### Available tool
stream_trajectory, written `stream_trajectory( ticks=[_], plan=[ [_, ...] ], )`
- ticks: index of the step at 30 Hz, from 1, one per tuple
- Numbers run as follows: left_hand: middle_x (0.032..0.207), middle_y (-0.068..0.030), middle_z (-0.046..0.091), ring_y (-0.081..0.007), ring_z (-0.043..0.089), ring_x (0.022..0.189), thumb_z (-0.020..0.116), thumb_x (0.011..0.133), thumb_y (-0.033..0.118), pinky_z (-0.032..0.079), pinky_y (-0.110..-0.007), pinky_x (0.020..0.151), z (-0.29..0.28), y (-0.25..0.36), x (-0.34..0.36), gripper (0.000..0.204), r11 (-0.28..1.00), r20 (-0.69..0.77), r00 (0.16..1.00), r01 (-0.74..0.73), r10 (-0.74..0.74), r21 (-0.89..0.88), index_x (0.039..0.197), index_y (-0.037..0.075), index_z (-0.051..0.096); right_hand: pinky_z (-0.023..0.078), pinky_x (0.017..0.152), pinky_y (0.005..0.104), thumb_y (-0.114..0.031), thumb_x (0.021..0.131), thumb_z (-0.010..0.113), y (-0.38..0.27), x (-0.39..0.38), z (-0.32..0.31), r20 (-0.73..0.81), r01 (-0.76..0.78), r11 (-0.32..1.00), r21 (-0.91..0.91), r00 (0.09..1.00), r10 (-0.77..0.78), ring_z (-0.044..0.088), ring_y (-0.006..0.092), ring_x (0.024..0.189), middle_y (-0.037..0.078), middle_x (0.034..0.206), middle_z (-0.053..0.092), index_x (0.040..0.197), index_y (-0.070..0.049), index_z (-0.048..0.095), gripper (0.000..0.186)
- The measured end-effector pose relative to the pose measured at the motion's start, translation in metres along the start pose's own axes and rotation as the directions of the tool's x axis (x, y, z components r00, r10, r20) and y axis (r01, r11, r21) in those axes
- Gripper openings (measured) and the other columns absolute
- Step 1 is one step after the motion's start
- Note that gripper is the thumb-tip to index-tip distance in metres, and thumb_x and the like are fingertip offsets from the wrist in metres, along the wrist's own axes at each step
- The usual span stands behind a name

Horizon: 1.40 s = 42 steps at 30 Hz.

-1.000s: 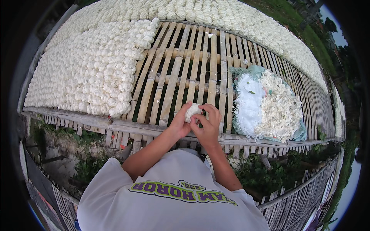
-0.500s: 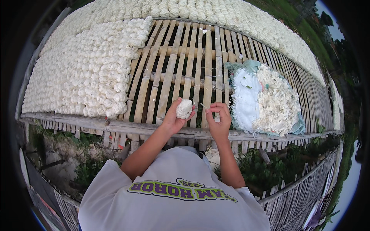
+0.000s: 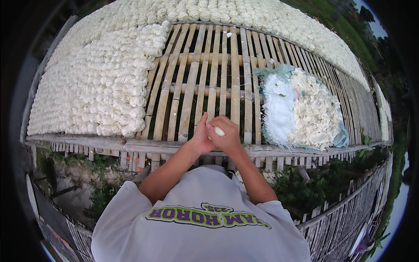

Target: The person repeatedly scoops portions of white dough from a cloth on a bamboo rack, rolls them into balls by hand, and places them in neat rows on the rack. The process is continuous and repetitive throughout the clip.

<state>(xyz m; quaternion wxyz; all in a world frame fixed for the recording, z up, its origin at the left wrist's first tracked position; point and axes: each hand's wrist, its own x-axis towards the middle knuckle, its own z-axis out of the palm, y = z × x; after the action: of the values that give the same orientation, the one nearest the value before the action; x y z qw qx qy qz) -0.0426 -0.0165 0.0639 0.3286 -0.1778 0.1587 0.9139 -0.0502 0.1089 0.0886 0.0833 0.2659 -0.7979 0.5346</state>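
Note:
A lump of white, doughy mash (image 3: 218, 131) is pressed between my two hands, just above the near edge of the bamboo rack. My left hand (image 3: 201, 136) cups it from the left, its fingers pointing up. Wrapped over it from the right is my right hand (image 3: 228, 133), which hides most of the lump. To the right, a pile of loose white mash (image 3: 316, 111) lies on a pale woven sack (image 3: 278, 111) with frayed edges.
Packed rows of shaped white lumps (image 3: 96, 83) cover the rack's left side, and more (image 3: 244, 12) run along its far side. Bamboo slats (image 3: 212, 83) with gaps lie between. A rail pole (image 3: 104, 140) edges the rack near me. Plants (image 3: 318, 187) grow below.
My right hand has moved left, from beside the lump to closing over it. The thin strand it pinched is no longer visible. The lump is now mostly covered.

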Motion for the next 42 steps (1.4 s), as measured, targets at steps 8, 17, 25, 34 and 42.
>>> stream_trajectory(
  ticks=[8, 17, 25, 34, 42],
  plan=[
    [0.136, -0.0135, 0.065, -0.0307, 0.063, 0.130, 0.039, 0.104, 0.075, 0.051, -0.055, 0.109, -0.012, 0.004, -0.007, 0.067, 0.997, -0.101, 0.992, -0.075, 0.075, 0.005, 0.127, 0.017, 0.063, 0.053, 0.089, 0.0381, -0.017, 0.090, 0.078, -0.021, -0.016, 0.021, -0.157, -0.046, 0.999, 0.030, 0.986, 0.050, 0.069, 0.0301, 0.102, 0.015, 0.108, 0.071, 0.106, 0.000, 0.074, 0.024],
    [0.134, -0.0137, 0.066, -0.0312, 0.062, 0.129, 0.040, 0.103, 0.072, 0.047, -0.052, 0.112, -0.016, -0.003, -0.006, 0.071, 0.981, -0.057, 0.997, -0.052, 0.042, -0.186, 0.132, 0.011, 0.062, 0.054, 0.093, 0.0432, -0.019, 0.084, 0.084, -0.006, -0.010, 0.023, -0.117, -0.231, 0.951, 0.203, 0.959, 0.258, 0.068, 0.0332, 0.107, 0.014, 0.116, 0.070, 0.108, -0.001, 0.075, 0.032],
    [0.144, -0.0192, 0.059, -0.0339, 0.056, 0.137, 0.034, 0.108, 0.068, 0.044, -0.052, 0.117, -0.020, -0.004, -0.009, 0.069, 0.989, 0.031, 0.989, -0.147, 0.148, -0.018, 0.138, 0.011, 0.057, 0.052, 0.096, 0.0429, -0.025, 0.092, 0.077, -0.006, -0.009, 0.018, -0.030, 0.121, 0.990, -0.069, 0.992, -0.123, 0.066, 0.0344, 0.111, 0.015, 0.122, 0.067, 0.115, -0.001, 0.073, 0.034],
    [0.149, -0.0220, 0.056, -0.0384, 0.055, 0.140, 0.034, 0.109, 0.068, 0.048, -0.055, 0.114, -0.020, 0.007, -0.016, 0.069, 0.989, -0.036, 0.988, -0.148, 0.149, 0.029, 0.144, 0.012, 0.052, 0.050, 0.100, 0.0420, -0.030, 0.100, 0.071, 0.002, -0.008, 0.011, 0.036, 0.097, 0.988, 0.119, 0.994, -0.102, 0.063, 0.0350, 0.117, 0.017, 0.131, 0.064, 0.123, 0.000, 0.070, 0.039],
    [0.144, -0.0187, 0.061, -0.0317, 0.060, 0.134, 0.031, 0.107, 0.072, 0.048, -0.049, 0.114, -0.009, 0.012, -0.017, 0.074, 0.998, 0.060, 0.997, -0.051, 0.049, 0.027, 0.142, 0.011, 0.055, 0.051, 0.101, 0.0438, -0.024, 0.092, 0.078, 0.001, -0.007, 0.012, 0.052, 0.092, 0.988, 0.125, 0.994, -0.099, 0.064, 0.0363, 0.116, 0.017, 0.128, 0.066, 0.128, 0.000, 0.069, 0.045]
  ],
)
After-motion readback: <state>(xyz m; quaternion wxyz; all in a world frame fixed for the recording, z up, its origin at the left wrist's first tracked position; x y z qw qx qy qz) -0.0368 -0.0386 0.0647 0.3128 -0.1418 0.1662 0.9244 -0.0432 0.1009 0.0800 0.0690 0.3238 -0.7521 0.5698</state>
